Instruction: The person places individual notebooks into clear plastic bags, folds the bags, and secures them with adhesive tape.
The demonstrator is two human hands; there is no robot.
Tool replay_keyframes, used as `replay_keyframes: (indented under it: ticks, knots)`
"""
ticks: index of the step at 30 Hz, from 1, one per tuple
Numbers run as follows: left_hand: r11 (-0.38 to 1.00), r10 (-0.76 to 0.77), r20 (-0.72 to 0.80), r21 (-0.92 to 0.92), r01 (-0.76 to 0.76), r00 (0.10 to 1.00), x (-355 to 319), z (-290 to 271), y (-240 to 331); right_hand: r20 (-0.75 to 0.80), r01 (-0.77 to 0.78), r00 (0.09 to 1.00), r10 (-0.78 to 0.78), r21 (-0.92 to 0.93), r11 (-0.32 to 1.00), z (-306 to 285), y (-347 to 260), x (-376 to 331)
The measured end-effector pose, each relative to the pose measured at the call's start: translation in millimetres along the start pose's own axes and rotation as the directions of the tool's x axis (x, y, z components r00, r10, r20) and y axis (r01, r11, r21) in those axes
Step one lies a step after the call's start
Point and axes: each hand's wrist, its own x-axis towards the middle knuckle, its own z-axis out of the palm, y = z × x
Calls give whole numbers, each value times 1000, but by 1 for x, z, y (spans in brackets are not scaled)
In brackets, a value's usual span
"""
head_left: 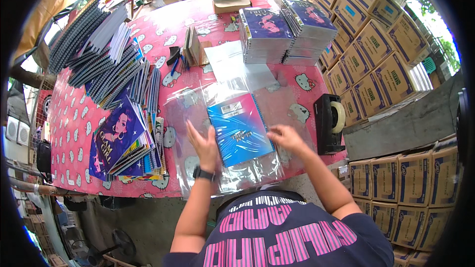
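A blue and pink spiral notebook lies in front of me inside clear plastic wrap, which shines with creases. My left hand is beside the notebook's left edge, fingers stretched out and palm turned toward it. A dark watch circles that wrist. At the notebook's right edge, my right hand has its fingers bent and pinched on the plastic; its fingertips are partly hidden. More clear plastic sheets spread beneath and around the notebook.
Piles of spiral notebooks cover the table's left side. Two wrapped notebook stacks stand at the back. A black tape dispenser sits at the right edge. Cardboard boxes are stacked beyond it.
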Motion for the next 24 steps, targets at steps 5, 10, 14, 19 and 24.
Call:
replay_keyframes:
  ticks: [5,10,14,19,24]
  knots:
    - [482,-332,557,-594,644,762,-54,-22,35,16,-137,991,136,137,981,27,-44,-33]
    - [652,-298,489,-523,548,820,-64,-22,21,2,-104,994,105,93,990,41,-26,-40]
    - [815,-341,426,-311,490,838,-79,-27,-6,68,-111,993,95,299,948,29,-8,-33]
    - [703,-362,483,-419,574,797,-88,-31,4,18,-131,991,130,23,991,30,-48,-48]
    - [908,-221,375,-258,330,900,-87,-31,-8,-280,256,893,-353,-328,909,24,-53,-20]
